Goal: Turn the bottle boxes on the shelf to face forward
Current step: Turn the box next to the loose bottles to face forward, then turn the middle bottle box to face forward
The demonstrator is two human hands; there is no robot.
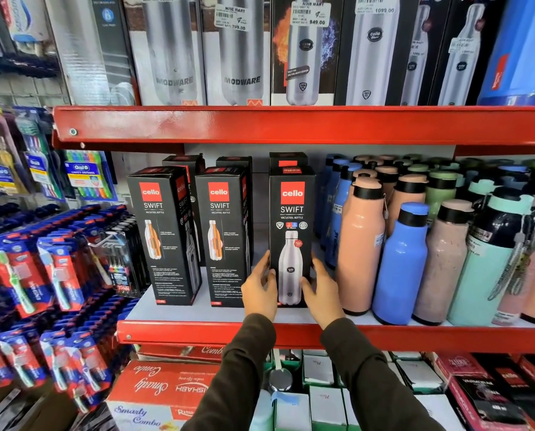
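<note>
Three black Cello Swift bottle boxes stand in a front row on the middle shelf (pixel 197 315). The right box (pixel 292 213) shows its face with the steel bottle picture straight toward me. My left hand (pixel 260 290) grips its lower left edge and my right hand (pixel 320 290) its lower right edge. The middle box (pixel 224 234) and the left box (pixel 165 234) show a text panel with a cutaway bottle and stand turned slightly. More black boxes (pixel 288 160) stand behind the row.
Loose bottles, peach (pixel 361 244), blue (pixel 401 265) and mint, crowd the shelf right of the held box. Red shelf lips (pixel 291 124) run above and below. Toothbrush packs (pixel 51 269) hang at left. Taller bottle boxes (pixel 241 57) fill the upper shelf.
</note>
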